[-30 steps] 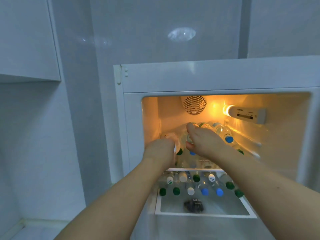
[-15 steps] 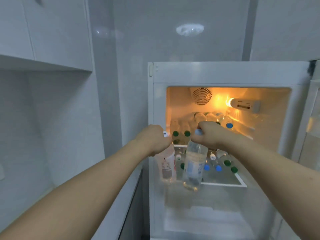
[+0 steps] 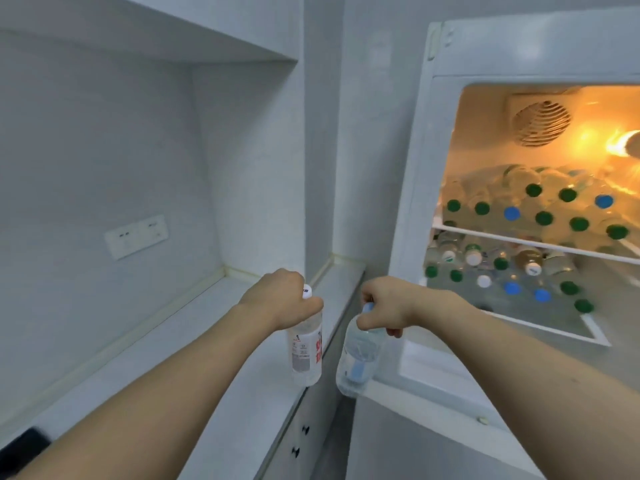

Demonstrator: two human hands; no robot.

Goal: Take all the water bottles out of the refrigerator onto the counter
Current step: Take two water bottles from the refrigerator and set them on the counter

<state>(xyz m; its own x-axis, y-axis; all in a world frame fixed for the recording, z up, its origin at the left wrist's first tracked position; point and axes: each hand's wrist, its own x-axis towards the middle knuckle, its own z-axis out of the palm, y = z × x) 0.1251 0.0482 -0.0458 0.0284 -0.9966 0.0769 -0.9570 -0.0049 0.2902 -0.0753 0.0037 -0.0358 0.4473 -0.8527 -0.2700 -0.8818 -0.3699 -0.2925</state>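
My left hand point(image 3: 278, 297) grips the neck of a clear water bottle with a white cap and red-printed label point(image 3: 306, 351), hanging above the right edge of the white counter point(image 3: 166, 344). My right hand point(image 3: 384, 308) grips a second bottle with a blue cap and blue label point(image 3: 358, 358) by its neck, just left of the refrigerator's point(image 3: 412, 209) front. Inside the lit refrigerator, several bottles lie stacked on the upper shelf point(image 3: 540, 202) and several more lie below it point(image 3: 502, 275), caps green, blue and white.
A wall socket plate point(image 3: 136, 235) sits on the back wall above the counter. An upper cabinet point(image 3: 156, 26) overhangs the counter. Drawers with dark knobs point(image 3: 301, 441) are under the counter. A dark object point(image 3: 20, 452) shows at the lower left corner.
Both hands pulled a bottle each out of the refrigerator and carried them left and down toward the counter. The view swung left, so the counter fills the left side.
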